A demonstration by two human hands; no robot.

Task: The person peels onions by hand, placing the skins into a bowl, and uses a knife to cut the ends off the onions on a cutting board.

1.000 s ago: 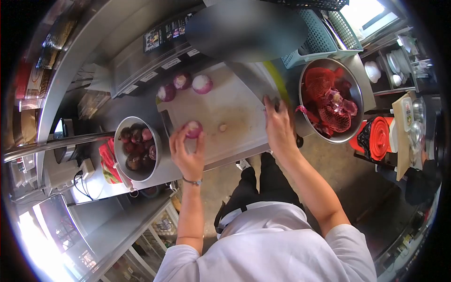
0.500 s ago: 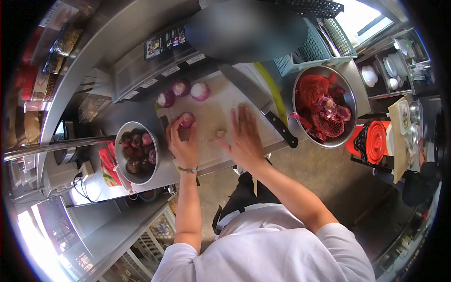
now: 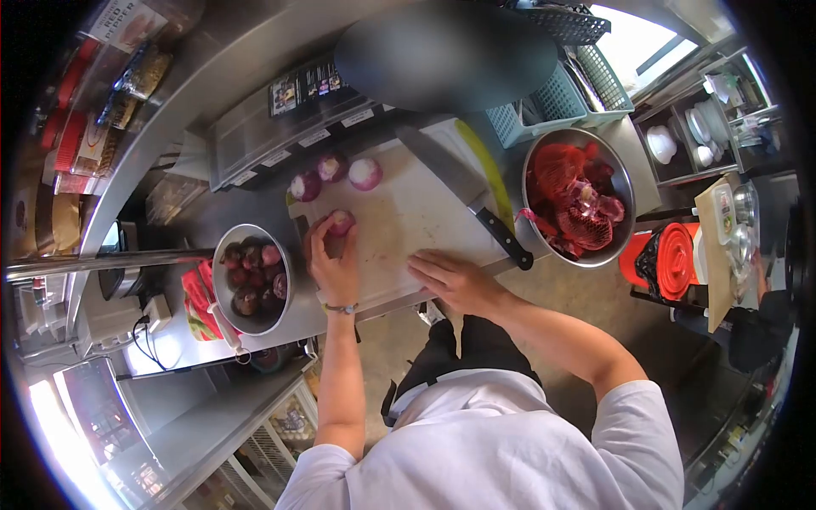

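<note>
Left hand [image 3: 334,270] curled round red onion [image 3: 343,223] on cutting board [image 3: 399,204]; right hand [image 3: 455,280] at near edge, can't tell its grip; knife [image 3: 457,180] lies farther right

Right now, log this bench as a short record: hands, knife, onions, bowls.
Left hand: around a purple onion, toward the board's left end
Right hand: at the near edge of the cutting board; anything under it cannot be told
Knife: blade on the board, handle pointing toward the person's right
Other onions: three, near the board's far left corner
Left bowl: dark reddish bulbs
Right bowl: red netting among other contents
</note>
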